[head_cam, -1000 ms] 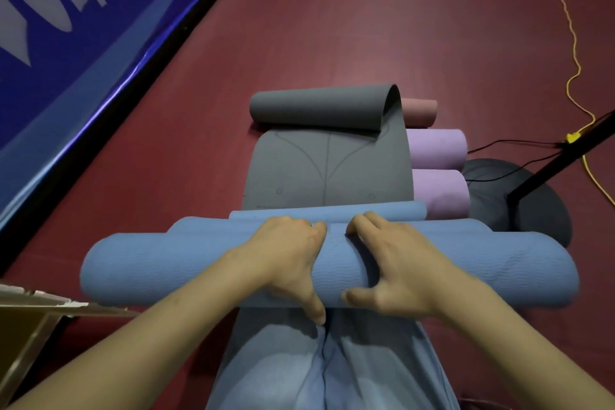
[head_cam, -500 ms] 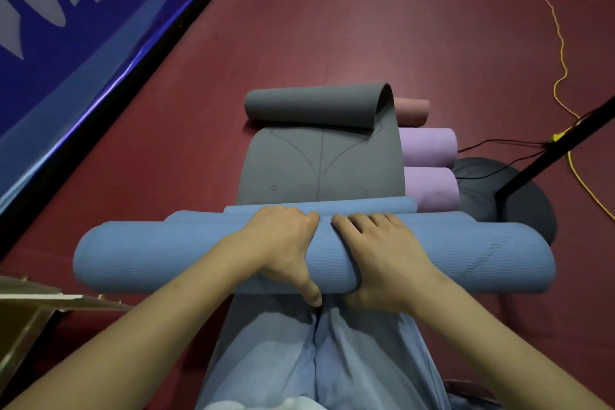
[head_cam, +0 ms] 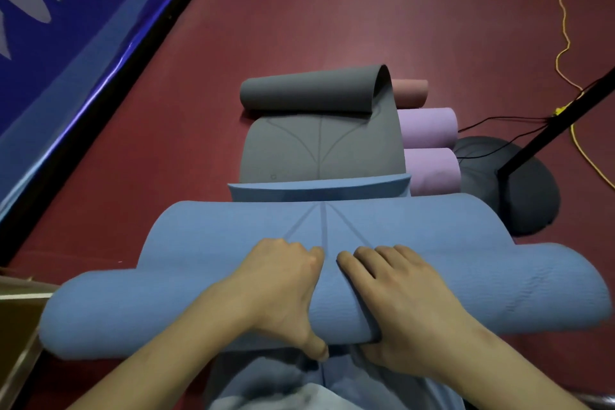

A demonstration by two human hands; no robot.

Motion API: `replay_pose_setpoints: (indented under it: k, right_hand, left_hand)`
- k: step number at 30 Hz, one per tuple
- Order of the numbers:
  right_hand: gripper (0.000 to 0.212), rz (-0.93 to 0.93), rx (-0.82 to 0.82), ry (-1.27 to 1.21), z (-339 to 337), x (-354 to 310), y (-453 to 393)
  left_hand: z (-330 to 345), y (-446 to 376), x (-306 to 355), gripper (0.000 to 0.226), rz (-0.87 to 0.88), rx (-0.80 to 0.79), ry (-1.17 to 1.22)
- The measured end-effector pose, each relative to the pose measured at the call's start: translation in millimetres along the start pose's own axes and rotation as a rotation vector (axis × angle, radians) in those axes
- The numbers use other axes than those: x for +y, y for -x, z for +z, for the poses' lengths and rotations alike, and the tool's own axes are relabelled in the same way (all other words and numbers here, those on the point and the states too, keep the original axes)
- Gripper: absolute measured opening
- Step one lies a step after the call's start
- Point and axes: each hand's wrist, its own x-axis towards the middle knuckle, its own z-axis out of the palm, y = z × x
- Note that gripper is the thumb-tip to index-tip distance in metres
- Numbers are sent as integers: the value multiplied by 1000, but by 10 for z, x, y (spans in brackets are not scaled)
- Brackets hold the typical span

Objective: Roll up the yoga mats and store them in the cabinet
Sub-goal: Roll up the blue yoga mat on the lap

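A blue yoga mat (head_cam: 166,309) lies across the red floor in front of me, rolled into a thick tube. Its loose end (head_cam: 319,191) still lies flat beyond the roll. My left hand (head_cam: 279,289) and my right hand (head_cam: 402,296) both grip the middle of the roll, fingers over the top and thumbs underneath. Beyond it lies a grey mat (head_cam: 319,146), flat with its far end curled over. Two rolled purple mats (head_cam: 427,128) and a rolled pink mat (head_cam: 409,93) lie beside the grey one. No cabinet is visible.
A blue banner (head_cam: 66,43) runs along the left. A wooden edge (head_cam: 16,326) shows at lower left. A dark round stand base (head_cam: 525,186) with a black pole (head_cam: 559,123), black cables and a yellow cord (head_cam: 565,27) sit at the right.
The roll has grown thicker and sits closer to me. More of the blue mat's flat part, with its printed lines, now shows beyond my fingers. Both hands shifted their grip on the roll.
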Motion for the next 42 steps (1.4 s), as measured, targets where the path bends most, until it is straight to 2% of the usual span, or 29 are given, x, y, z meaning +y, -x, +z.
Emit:
replay_pose_setpoints:
  k: [6,10,15,18,20,22,26,28,30,32,35,37,39,42]
  right_hand:
    - [94,-14,-106,-9,-92,82,-224]
    - [103,-1,-76,9,-192,170,-284]
    - [96,54,98,-6,-93,187,-219]
    - [111,68,101,36,53,171,-200]
    - [126,98,80,65,117,153,-231]
    - [132,123,78,72,131,167,-291]
    - [118,90,57,62,57,246,-406]
    - [109,72,42,47,17,266,-462]
    - [104,67,27,27,-28,283,-517]
    - [101,65,18,-9,-65,320,-574]
    - [99,62,1,-74,-125,380,-655]
    - [97,67,-4,-96,-156,404,-688]
    - [95,77,7,-94,-160,409,-690]
    - [105,101,24,-30,-130,355,-658]
  left_hand:
    - [-50,-219,-240,77,5,-84,280]
    - [-126,-440,-409,92,55,-113,406]
    - [-256,-727,-628,118,55,-170,531]
    - [-229,-769,-638,119,84,-178,567]
    - [-193,-738,-628,117,95,-111,567]
    - [-169,-670,-646,111,127,54,548]
    - [-66,-449,-682,88,101,370,583]
    - [-12,-344,-673,77,35,454,535]
    - [-5,-252,-621,76,-18,493,436]
    - [4,-191,-537,91,-41,478,285]
    - [118,-174,-416,126,-15,462,40]
    - [179,-204,-407,140,-19,421,-4]
    - [147,-243,-413,142,-35,348,7]
    - [28,-325,-407,136,-76,257,-9]
